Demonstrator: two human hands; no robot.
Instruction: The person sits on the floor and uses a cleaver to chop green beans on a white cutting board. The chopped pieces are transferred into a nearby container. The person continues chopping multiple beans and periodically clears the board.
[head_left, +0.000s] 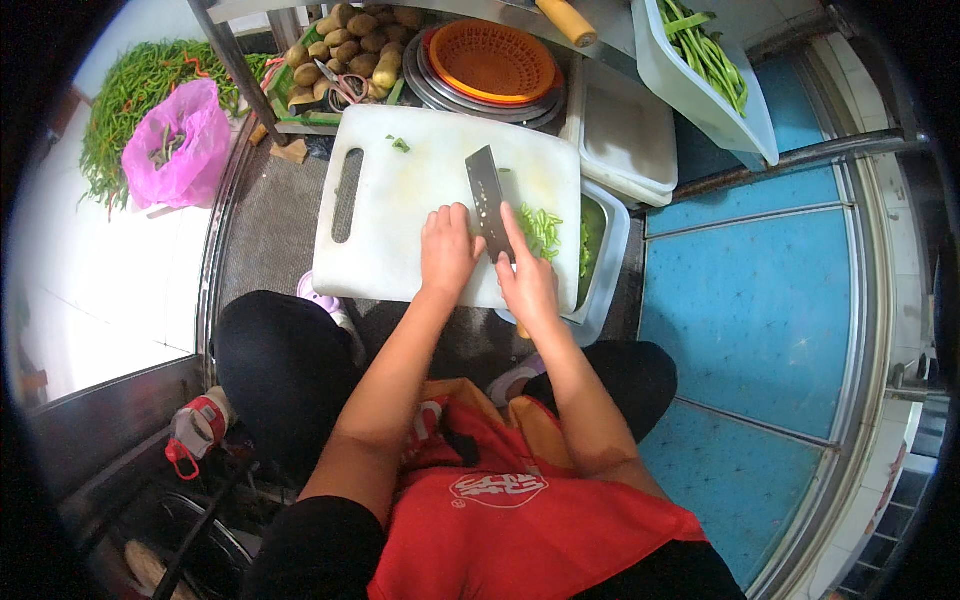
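My right hand (529, 281) grips a cleaver (486, 191) by its handle end, the index finger laid along the blade, which stands over a white plastic cutting board (397, 195). Just left of the blade, my left hand (451, 251) rests on the board with its fingers bent; whether it pins anything down is hidden. Chopped green pieces (541, 231) lie to the right of the blade, and pale bits stick to its face. A few green scraps (399, 143) lie near the board's far left. Under the board's right edge is a pale plastic tub (616, 247) with more green pieces.
Beyond the board are a crate of potatoes (364, 45) with scissors (345, 86) on it, and stacked orange baskets (491, 56). A tub of green beans (705, 67) juts in at upper right. A pink plastic bag (184, 150) and a heap of green vegetables (120, 105) are at left.
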